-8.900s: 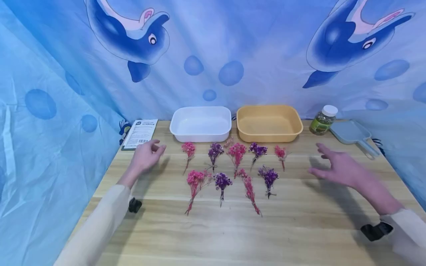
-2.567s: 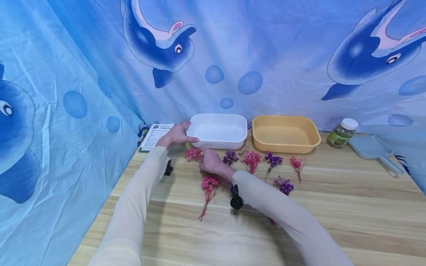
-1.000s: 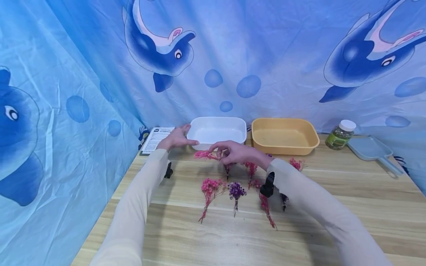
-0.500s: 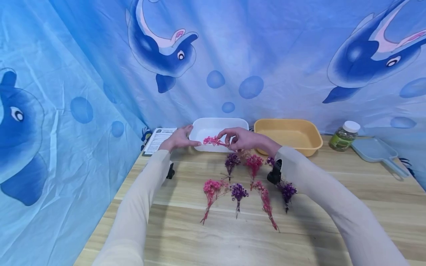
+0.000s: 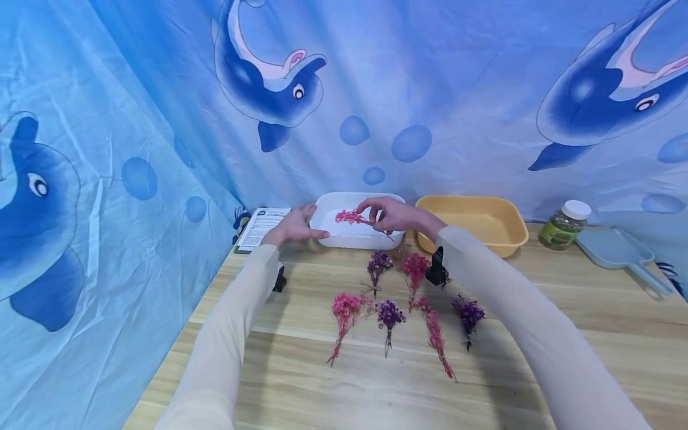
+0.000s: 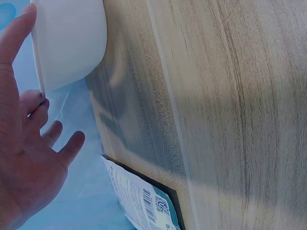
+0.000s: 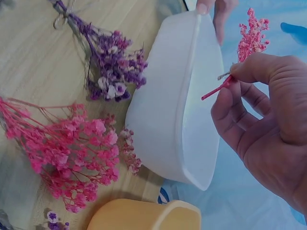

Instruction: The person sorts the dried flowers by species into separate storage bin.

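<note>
My right hand [image 5: 395,216] pinches a small pink dried-flower bunch [image 5: 350,216] by its stems between thumb and fingertips. The flower heads point left, over the inside of the white basin [image 5: 352,242]. In the right wrist view the tied pink stem [image 7: 216,91] pokes out below the thumb. At the basin's left front corner, my left hand [image 5: 295,227] rests spread, its thumb along the front rim and its fingers at the left side. The left wrist view shows the thumb and a fingertip right at the basin's rim [image 6: 37,62].
Several pink and purple bunches lie on the table, among them a purple one [image 5: 378,264] and a pink one [image 5: 346,310]. Right of the white basin stand a yellow basin [image 5: 500,246], a lidded jar [image 5: 561,230] and a grey-blue dustpan [image 5: 610,248]. A printed packet [image 5: 260,230] lies far left.
My right hand has picked the pink bunch up from the table's left side and carried it up over the white basin. My left hand has come to the basin's corner and stays there.
</note>
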{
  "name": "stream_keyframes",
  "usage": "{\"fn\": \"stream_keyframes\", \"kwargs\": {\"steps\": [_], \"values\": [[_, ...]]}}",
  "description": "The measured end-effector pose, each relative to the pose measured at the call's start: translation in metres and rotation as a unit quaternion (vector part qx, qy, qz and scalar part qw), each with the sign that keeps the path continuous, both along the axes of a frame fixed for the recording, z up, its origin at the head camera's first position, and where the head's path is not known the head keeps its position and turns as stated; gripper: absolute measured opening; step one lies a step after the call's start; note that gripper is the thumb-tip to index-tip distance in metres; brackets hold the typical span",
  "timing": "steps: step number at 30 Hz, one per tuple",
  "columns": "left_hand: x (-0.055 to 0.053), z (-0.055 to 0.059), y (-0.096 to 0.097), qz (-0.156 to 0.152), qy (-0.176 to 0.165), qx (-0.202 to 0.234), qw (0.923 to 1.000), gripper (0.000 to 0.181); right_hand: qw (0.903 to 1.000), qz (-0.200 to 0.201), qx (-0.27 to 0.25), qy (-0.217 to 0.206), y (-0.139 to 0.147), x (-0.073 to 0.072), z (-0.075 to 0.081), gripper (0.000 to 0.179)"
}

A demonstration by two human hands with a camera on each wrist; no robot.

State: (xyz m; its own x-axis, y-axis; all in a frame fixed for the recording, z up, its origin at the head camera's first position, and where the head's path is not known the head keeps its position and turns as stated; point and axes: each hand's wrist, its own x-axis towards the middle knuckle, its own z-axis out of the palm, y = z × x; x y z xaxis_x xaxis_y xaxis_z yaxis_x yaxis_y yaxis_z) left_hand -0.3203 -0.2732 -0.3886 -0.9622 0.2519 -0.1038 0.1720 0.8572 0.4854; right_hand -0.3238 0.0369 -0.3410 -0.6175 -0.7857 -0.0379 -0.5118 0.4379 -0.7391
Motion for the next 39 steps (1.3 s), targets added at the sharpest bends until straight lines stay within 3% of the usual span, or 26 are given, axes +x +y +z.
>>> {"fn": "stream_keyframes", "kwargs": {"steps": [10,19,24,32,39], "values": [[0.002,0.000,0.001,0.002,0.006,-0.004,1.0000,0.111,0.9971,-0.005,0.041,0.064,-0.012,-0.016,-0.007,0.049],[0.000,-0.003,0.000,0.007,0.003,0.000,1.0000,0.113,0.9907,-0.004,0.097,0.095,-0.026,-0.020,-0.001,0.050],[0.001,-0.001,-0.001,0.002,0.010,-0.004,0.9999,0.111,0.9872,0.004,0.112,0.114,-0.033,-0.023,0.000,0.050],[0.001,-0.001,0.002,0.008,0.012,-0.005,0.9999,0.110,0.9822,0.019,0.107,0.153,-0.038,-0.028,-0.013,0.048],[0.002,0.000,0.002,0.009,0.007,-0.012,0.9999,0.110,0.9778,-0.021,0.113,0.175,-0.040,-0.033,-0.021,0.052]]}}
